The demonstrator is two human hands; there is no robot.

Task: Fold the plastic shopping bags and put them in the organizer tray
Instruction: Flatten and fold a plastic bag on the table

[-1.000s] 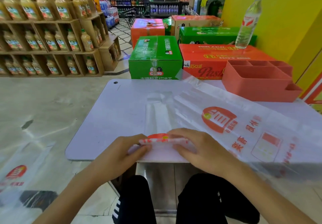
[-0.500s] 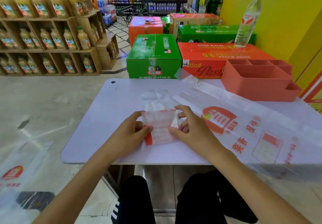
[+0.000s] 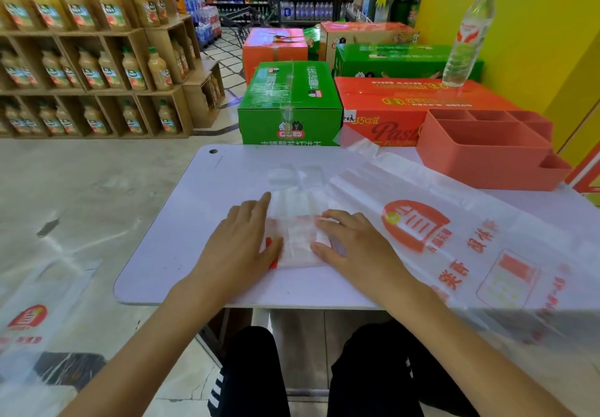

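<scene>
Only one view here, the head cam looking down at the table point(image 3: 181, 221). Since the frame half a second back, the folded bag point(image 3: 297, 241) has been laid flat on the table, further from the near edge than a second ago, when it was a thin strip right at that edge. Back then both hands were pinching its sides; now they're flat. The left hand point(image 3: 242, 238) lies palm down on the bag's left edge with fingers straight, index finger reaching out toward the far side. The right hand point(image 3: 354, 241) presses on the bag's right side, fingers stretched and slightly bent, nothing gripped. So both hands are relaxed and pressing, not clenched.

The bag's unfolded clear part runs away from the hands toward the far side of the table. A second bag point(image 3: 454, 238) with red print is spread over the right half of the table, just beside the right hand. The tray point(image 3: 487, 169) sits at the far right corner, well apart from the folded bag, same spot as before. A third bag point(image 3: 29, 319) lies low on the left.
</scene>
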